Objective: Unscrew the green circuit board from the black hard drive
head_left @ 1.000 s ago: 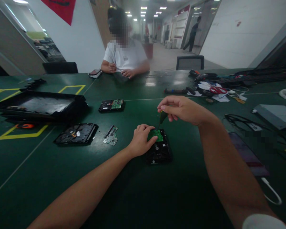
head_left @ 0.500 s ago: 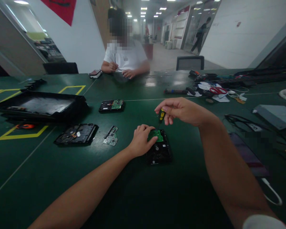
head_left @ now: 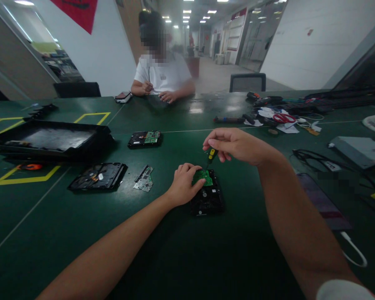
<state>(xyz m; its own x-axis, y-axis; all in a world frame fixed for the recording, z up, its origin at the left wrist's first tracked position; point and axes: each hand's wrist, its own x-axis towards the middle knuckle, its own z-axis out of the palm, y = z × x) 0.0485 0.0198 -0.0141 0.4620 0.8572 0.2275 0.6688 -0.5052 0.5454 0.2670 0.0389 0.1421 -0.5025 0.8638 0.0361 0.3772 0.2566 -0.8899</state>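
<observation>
Both hands meet over a black hard drive (head_left: pixel 211 204) lying on the desk (head_left: pixel 162 258), its green circuit board (head_left: pixel 208 178) facing up at the far end. The left hand (head_left: pixel 185 183) rests over the drive's left side, thumb and forefinger parted on the board; whether its other fingers grip the edge cannot be told. The right hand (head_left: pixel 228 145) pinches a yellow-and-black screwdriver (head_left: pixel 211 156) between thumb and fingers, the shaft pointing down at the board's far edge; the tip is too small to tell if it touches. Just left of the left hand lies a loose circuit board (head_left: pixel 144 179), and beyond that a dark, opened drive (head_left: pixel 97 177). Farther back sits another drive (head_left: pixel 144 138) with green circuitry showing. A large black tray (head_left: pixel 56 135) stands at the far left, an orange item (head_left: pixel 31 166) near its front edge. Beside the right forearm are a dark-screened device (head_left: pixel 323 202), black cables (head_left: pixel 314 158) and a grey metal box (head_left: pixel 359 152). Behind them lie red-handled scissors (head_left: pixel 284 118) among papers. Across the desk sits a person in a white shirt (head_left: pixel 164 77).
</observation>
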